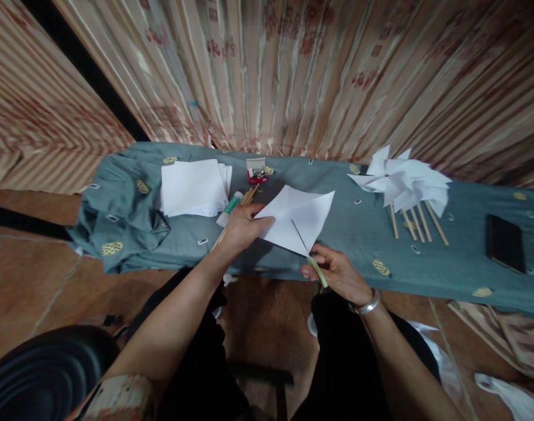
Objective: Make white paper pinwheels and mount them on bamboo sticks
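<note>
My left hand (243,227) pinches the left corner of a square white paper sheet (302,204) between thumb and fingers, holding it above the table's front part. My right hand (341,273) is closed around the light green handles of a pair of scissors (316,271). One thin blade lies across the paper's face, running from the lower corner toward the middle. Just behind my left hand are several thin wooden sticks (250,195) and a green and white glue tube (232,203), both partly hidden by that hand.
A stack of white paper (192,187) lies at left on the green tablecloth (359,234). At the back stands an open red box (257,176) of small metal pins. Several white paper pinwheels (407,181) on sticks lie at right, beside a black phone (505,242). A curtain (284,88) hangs behind.
</note>
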Available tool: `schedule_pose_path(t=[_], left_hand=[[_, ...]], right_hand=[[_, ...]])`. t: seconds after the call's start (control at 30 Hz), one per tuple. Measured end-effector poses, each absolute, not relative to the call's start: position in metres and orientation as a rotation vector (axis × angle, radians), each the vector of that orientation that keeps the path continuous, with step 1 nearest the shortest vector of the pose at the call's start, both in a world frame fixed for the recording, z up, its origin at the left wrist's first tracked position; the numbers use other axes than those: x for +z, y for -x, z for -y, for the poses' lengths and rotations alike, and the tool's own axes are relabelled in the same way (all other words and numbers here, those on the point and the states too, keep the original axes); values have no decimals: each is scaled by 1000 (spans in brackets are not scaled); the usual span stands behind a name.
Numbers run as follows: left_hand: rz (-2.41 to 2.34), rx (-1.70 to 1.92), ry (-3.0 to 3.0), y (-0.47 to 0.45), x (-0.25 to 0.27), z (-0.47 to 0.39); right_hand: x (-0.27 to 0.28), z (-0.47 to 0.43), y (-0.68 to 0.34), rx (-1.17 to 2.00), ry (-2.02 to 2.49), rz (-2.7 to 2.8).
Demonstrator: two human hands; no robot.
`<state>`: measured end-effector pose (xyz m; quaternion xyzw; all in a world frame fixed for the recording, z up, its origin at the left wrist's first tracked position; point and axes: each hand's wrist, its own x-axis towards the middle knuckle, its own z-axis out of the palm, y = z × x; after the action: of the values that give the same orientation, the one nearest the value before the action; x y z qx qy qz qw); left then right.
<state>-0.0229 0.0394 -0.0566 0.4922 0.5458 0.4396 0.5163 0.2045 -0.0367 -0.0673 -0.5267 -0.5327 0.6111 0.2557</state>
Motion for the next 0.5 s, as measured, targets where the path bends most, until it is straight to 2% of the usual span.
schedule_pose_path(t=[0.5], left_hand=[[-1298, 1070, -1065, 21, -56, -38]], right_hand=[[-58, 37, -200, 1633, 1437, 1450]])
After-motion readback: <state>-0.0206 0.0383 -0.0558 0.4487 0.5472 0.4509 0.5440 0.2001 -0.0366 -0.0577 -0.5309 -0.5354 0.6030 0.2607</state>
